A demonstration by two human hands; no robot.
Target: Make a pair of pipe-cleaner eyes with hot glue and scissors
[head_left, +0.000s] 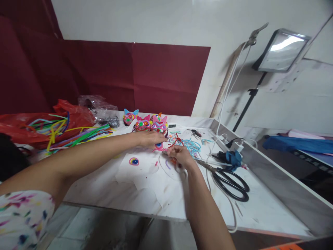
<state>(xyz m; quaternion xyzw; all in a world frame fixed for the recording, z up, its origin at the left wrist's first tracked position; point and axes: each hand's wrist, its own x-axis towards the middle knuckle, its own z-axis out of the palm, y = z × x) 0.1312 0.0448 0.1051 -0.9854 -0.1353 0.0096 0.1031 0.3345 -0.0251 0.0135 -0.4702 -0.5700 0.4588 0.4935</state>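
Note:
My left hand (152, 139) reaches across the white table with its fingers stretched out flat, over a small blue and pink piece (159, 146) on the paper. My right hand (179, 153) is closed in a pinch beside it, with a bit of pink strip (166, 150) at its fingertips. Just behind the hands stand colourful cat-like heads (143, 124) with pointed ears. A pink, yellow and blue eye-shaped piece (134, 161) lies on the white paper (130, 173) nearer the front.
Black-handled scissors (231, 182) and white cables lie at the right. Blue curled strips (192, 147) rest behind my right hand. Left are coloured pipe cleaners (85, 135) and red plastic (75, 114). A lamp (284, 50) stands back right.

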